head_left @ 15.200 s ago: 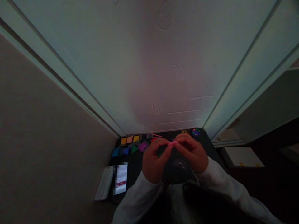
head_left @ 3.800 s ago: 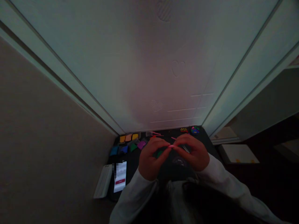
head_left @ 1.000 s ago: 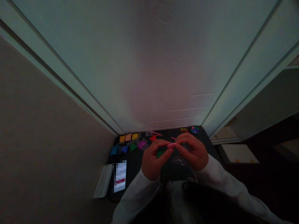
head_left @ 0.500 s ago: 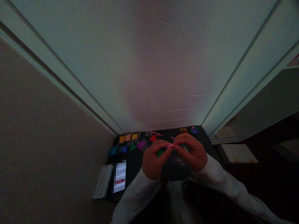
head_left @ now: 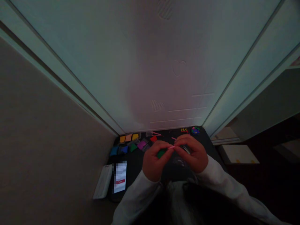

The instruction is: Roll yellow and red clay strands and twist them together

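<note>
Between the fingertips of both hands is a small pink piece [head_left: 172,147] that looks like modelling clay. My left hand [head_left: 155,161] pinches its left end with thumb and forefinger. On the other side my right hand [head_left: 192,153] pinches the right end, fingers closed. Something green [head_left: 161,153] shows behind my left thumb, partly hidden. Beneath the right hand lies a clear plastic item [head_left: 179,161], too dim to name. Colourful packets, among them a purple one [head_left: 141,144] and a red one [head_left: 153,139], lie beyond the left hand.
A lit phone [head_left: 120,178] lies at the left of the dark table [head_left: 133,162], beside a white object [head_left: 103,182]. Yellow packets [head_left: 135,137] and blue ones [head_left: 114,151] sit at the back left. Small yellow beads [head_left: 184,130] and a multicoloured round item [head_left: 195,130] stand against the white panel [head_left: 140,78].
Both hands stay almost in place around the pink piece. The fingertips have shifted very slightly, and a little more of the green thing shows behind the left thumb.
</note>
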A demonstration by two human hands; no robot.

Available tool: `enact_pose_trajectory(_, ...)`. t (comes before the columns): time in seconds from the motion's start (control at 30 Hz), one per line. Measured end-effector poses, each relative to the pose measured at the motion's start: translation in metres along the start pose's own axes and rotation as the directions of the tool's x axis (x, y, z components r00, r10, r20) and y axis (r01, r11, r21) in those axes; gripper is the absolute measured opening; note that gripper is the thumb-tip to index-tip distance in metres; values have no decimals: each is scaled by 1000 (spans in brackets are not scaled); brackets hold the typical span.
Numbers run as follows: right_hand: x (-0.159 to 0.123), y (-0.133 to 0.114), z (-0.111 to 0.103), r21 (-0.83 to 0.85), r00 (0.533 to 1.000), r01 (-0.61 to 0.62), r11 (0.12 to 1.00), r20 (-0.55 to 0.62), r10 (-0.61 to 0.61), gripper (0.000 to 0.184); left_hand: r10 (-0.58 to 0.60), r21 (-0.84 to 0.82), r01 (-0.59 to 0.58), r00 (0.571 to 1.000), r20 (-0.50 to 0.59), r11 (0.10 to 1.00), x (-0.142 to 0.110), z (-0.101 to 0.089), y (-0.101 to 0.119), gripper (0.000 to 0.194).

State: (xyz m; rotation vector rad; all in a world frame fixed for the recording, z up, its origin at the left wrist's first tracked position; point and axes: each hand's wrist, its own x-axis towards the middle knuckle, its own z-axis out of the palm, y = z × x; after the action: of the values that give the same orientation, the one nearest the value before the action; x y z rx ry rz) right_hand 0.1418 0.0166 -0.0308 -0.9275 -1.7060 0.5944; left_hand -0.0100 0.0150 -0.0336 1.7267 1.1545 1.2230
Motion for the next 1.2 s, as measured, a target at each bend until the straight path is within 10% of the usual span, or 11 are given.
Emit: enact_pose_trajectory(1.2, 0, 0, 2, 57, 999, -34, 998, -30, 36, 12, -15, 13, 15, 1000, 0, 1000, 0, -1, 2, 12)
